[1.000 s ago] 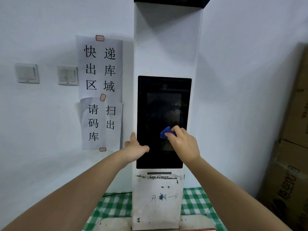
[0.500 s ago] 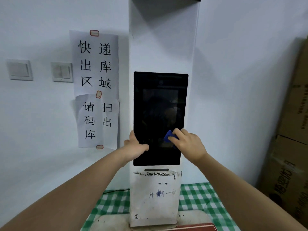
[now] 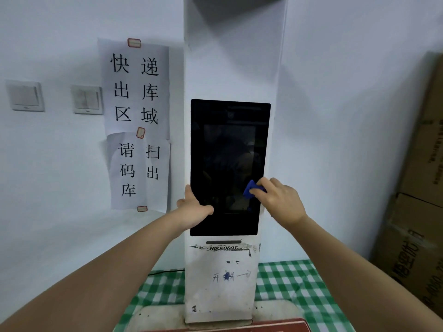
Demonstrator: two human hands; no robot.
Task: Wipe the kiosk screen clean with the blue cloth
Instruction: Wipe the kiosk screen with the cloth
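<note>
White kiosk (image 3: 230, 68); right hand (image 3: 279, 202) pinches blue cloth (image 3: 251, 188) on screen (image 3: 225, 149); left hand (image 3: 194, 209) grips edge.

Soft even light, sharp, edges bowed

**The wall and corner in front of me**

I face a pale wall (image 3: 335, 116). Two light switches (image 3: 25, 95) sit at its left, beside two taped paper notices (image 3: 136, 89) printed in Chinese. A green checked cloth (image 3: 282, 281) covers the bench below. Stacked cardboard boxes (image 3: 422, 212) stand at my right.
</note>
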